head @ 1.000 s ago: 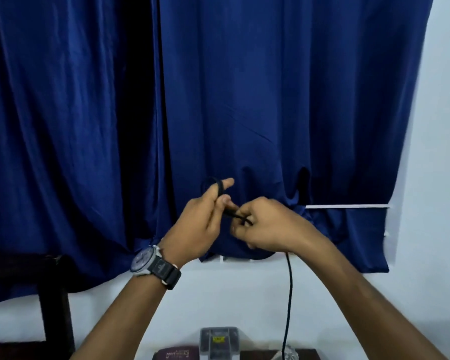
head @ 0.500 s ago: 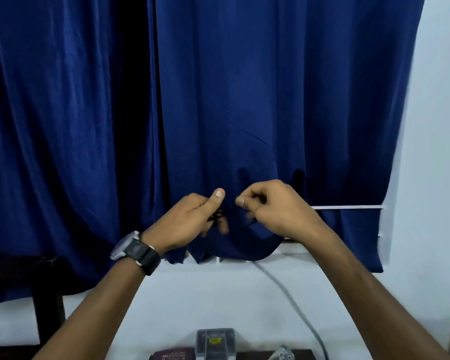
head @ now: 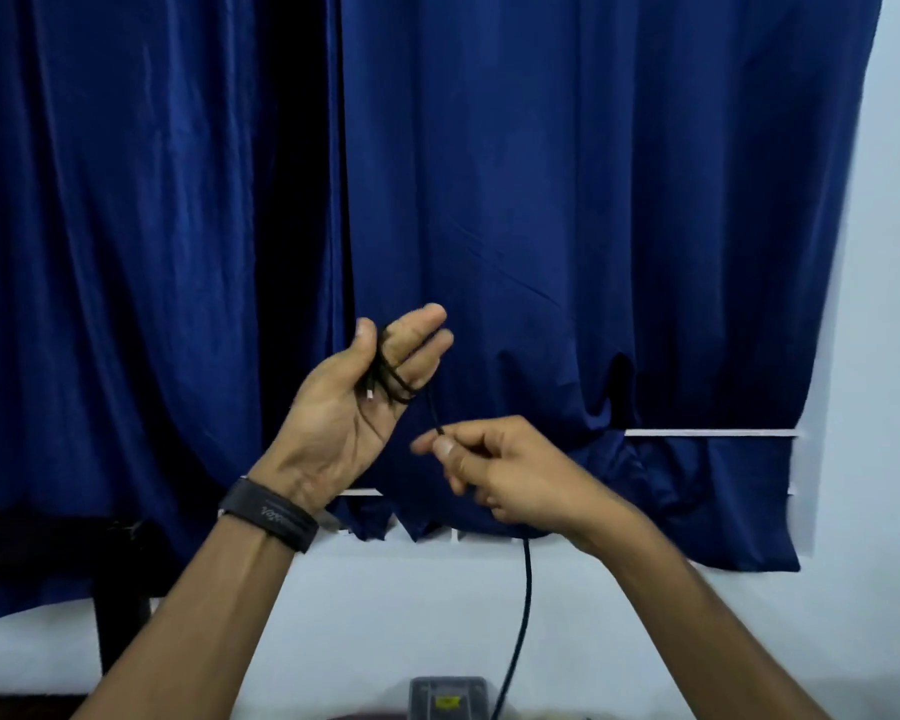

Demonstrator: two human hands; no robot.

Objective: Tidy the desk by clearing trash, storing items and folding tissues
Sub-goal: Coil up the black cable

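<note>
A thin black cable [head: 521, 615] is looped around the fingers of my left hand [head: 354, 407], which is raised palm toward me with the thumb up. A short stretch of the cable runs down from those loops to my right hand [head: 510, 475], which pinches it between thumb and forefinger. Below my right hand the cable hangs down toward the bottom edge of the view. A black watch strap sits on my left wrist. The desk top is almost out of view.
Dark blue curtains [head: 567, 200] fill the background over a white wall [head: 879, 356]. A small grey box [head: 450, 698] with a yellow label peeks in at the bottom centre. A dark wooden frame [head: 120, 605] stands at lower left.
My left hand has turned palm toward me and opened upward, showing cable loops on its fingers. My right hand dropped lower and right, drawing the cable down.
</note>
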